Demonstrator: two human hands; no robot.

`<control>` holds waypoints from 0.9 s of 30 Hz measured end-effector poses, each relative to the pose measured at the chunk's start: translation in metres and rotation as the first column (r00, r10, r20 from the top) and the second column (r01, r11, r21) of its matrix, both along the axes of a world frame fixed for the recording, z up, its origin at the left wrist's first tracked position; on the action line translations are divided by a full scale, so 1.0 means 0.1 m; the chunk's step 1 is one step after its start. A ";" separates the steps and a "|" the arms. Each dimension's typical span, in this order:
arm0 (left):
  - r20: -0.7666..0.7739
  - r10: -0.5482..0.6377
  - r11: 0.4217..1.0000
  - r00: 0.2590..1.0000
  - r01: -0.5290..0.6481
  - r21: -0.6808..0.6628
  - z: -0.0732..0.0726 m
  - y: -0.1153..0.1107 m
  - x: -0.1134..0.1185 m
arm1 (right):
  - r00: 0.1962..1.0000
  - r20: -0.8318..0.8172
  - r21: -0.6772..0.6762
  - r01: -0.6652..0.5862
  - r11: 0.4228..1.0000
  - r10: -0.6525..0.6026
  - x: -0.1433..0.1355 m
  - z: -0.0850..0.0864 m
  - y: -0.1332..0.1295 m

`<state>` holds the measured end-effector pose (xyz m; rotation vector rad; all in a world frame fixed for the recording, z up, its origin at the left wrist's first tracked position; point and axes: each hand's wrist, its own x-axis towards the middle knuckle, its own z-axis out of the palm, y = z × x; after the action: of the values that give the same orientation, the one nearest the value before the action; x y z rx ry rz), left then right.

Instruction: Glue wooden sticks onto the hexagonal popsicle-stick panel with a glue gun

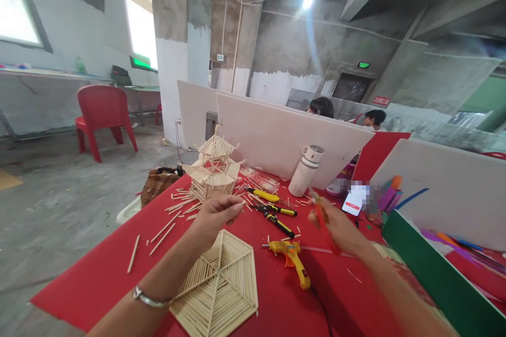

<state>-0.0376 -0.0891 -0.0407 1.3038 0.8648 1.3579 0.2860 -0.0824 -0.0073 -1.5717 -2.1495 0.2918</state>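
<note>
My left hand (pixel 221 213) pinches the end of a small wooden stick (pixel 243 204) above the red table. Below it lies a hexagonal panel of wooden sticks (pixel 233 284). My right hand (pixel 332 224), blurred, is closed around a red-handled tool (pixel 326 221) whose type I cannot make out. Between the hands, a yellow glue gun (pixel 290 258) rests on its side. Yellow-and-black pliers (pixel 274 216) and a yellow cutter (pixel 264 195) lie farther back. A tiered stick pagoda (pixel 215 168) stands behind my left hand.
The red table (pixel 103 268) carries loose sticks, a white bottle (pixel 306 171) and a lit phone (pixel 353 201). White panels (pixel 276 121) rise at the back, with people behind them. A green box wall (pixel 435 268) is at right, a red chair (pixel 103 110) at left.
</note>
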 end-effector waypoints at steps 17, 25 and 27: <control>-0.054 0.059 0.972 0.997 -0.045 0.230 0.16 -0.49 -0.34 | 0.937 0.270 0.154 -0.270 0.950 0.223 -1.24 0.05 -0.59; -0.119 0.086 0.974 0.989 -0.058 0.219 0.22 -0.62 -0.47 | 0.925 0.310 0.136 -0.273 0.952 0.221 -1.36 0.10 -0.67; -0.116 0.096 0.973 0.989 -0.068 0.223 0.22 -0.65 -0.52 | 0.917 0.324 0.135 -0.290 0.948 0.234 -1.42 0.11 -0.68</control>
<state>-0.0901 -0.1545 -0.0191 1.5514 0.8817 1.4803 0.1443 -0.1503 0.0038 -1.2914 -2.5493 -0.0700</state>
